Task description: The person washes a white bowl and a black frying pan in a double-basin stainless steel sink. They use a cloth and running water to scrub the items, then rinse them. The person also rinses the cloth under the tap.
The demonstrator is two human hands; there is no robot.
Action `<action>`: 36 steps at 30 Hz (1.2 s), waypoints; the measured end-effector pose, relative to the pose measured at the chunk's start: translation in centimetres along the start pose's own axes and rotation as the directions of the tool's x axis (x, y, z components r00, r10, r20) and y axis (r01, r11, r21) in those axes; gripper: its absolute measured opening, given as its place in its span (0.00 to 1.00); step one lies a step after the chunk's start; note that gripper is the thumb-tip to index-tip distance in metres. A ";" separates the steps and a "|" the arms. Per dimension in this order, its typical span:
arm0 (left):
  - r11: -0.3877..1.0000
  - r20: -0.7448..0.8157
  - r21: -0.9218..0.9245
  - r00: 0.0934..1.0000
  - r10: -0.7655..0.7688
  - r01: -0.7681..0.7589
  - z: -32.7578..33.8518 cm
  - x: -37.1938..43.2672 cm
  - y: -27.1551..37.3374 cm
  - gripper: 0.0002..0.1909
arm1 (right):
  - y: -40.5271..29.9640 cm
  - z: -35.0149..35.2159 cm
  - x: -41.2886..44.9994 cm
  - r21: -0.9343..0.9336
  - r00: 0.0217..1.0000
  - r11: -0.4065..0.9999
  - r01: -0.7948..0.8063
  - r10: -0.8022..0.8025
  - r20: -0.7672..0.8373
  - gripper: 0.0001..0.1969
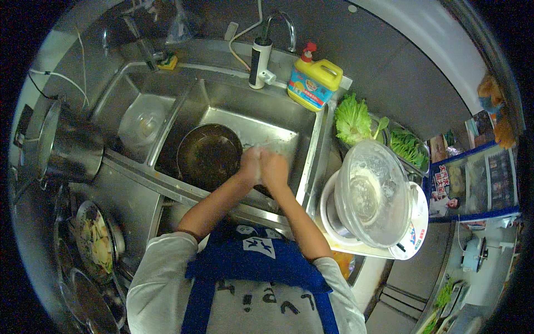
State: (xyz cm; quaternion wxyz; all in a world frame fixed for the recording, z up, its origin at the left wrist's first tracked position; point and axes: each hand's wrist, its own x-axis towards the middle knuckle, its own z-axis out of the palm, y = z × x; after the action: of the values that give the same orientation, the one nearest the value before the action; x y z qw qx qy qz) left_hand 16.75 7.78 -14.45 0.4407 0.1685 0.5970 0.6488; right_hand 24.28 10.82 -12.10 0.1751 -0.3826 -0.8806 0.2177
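Note:
My left hand (250, 165) and my right hand (272, 167) are pressed together over the right basin of a steel double sink (267, 121). Motion blurs them, and their fingers cannot be made out singly. No object shows between them. Just left of my hands, a dark round pan (209, 155) sits in the same basin. A clear plastic bowl (144, 121) lies in the left basin. Behind the sink stand a white faucet heater (259, 62) with a curved chrome spout and a yellow jug of dish soap (315, 83) with a red pump.
At the right, a large translucent bowl (373, 194) with white residue rests near lettuce (353, 119) and a tray of greens (406, 148). A big steel pot (75, 144) stands at the left, above a colander of cut vegetables (98, 242). A yellow sponge (167, 61) lies behind the left basin.

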 end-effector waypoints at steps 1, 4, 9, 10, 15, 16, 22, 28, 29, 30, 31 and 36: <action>0.999 -0.007 0.011 0.999 -0.041 0.041 -0.4 0.0 0.3 0.15 | 0.0 0.3 -1.0 0.070 0.997 0.994 0.082 -0.082 -0.013 0.16; 0.808 0.154 -0.438 0.919 -0.364 0.394 -0.9 1.3 1.9 0.15 | -0.4 0.4 -2.9 0.175 0.959 0.944 0.279 -0.284 0.004 0.09; 0.786 0.428 -0.379 0.846 -0.318 0.488 -1.8 -0.1 3.9 0.13 | 1.0 -0.9 -2.6 0.921 0.909 -0.149 -0.360 0.166 0.382 0.19; 0.842 0.387 -0.326 0.874 -0.295 0.429 -2.1 -0.3 4.1 0.13 | 1.1 -1.7 -2.6 0.831 0.890 -0.460 -0.314 0.161 0.426 0.22; 0.935 0.430 0.062 0.836 -0.340 0.348 -3.8 -0.6 4.0 0.15 | 6.5 1.3 -2.6 0.639 0.918 -0.705 -0.306 -0.042 0.394 0.22; 0.923 0.463 0.049 0.811 -0.359 0.381 -3.7 -0.9 4.2 0.16 | 7.1 1.8 -2.6 0.633 0.928 -0.721 -0.282 -0.039 0.370 0.21; 0.926 0.528 -0.028 0.792 -0.306 0.377 -4.1 -1.3 4.1 0.16 | 2.8 0.2 -2.5 0.667 0.893 -0.598 -0.445 -0.236 0.384 0.19; 0.950 0.286 -0.138 0.930 -0.233 0.281 -4.4 -0.8 3.8 0.11 | 1.6 0.5 -2.4 0.659 0.823 -0.500 -0.562 -0.257 0.507 0.20; 0.946 0.226 -0.179 0.947 -0.228 0.270 -4.6 -0.5 3.5 0.11 | 1.8 0.7 -2.5 0.663 0.822 -0.495 -0.562 -0.240 0.517 0.20; 0.930 0.229 -0.174 0.932 -0.281 0.323 -5.1 -0.1 3.2 0.12 | 2.1 1.0 -2.7 0.665 0.818 -0.489 -0.564 -0.224 0.529 0.20; 0.912 0.230 -0.169 0.915 -0.332 0.373 -5.7 0.6 3.0 0.13 | 2.6 1.5 -2.8 0.669 0.821 -0.494 -0.555 -0.195 0.536 0.20; 0.867 0.045 -0.281 0.908 -0.417 0.412 -9.5 1.2 -1.2 0.19 | 3.3 2.0 -2.0 0.632 0.856 -0.592 -0.499 -0.227 0.464 0.22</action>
State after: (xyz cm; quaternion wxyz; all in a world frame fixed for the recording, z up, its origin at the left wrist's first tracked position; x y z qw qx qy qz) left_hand 9.47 2.67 -18.11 0.5841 -0.0342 0.5236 0.6193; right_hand 26.58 10.86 -15.76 0.1860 -0.1046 -0.1338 0.9678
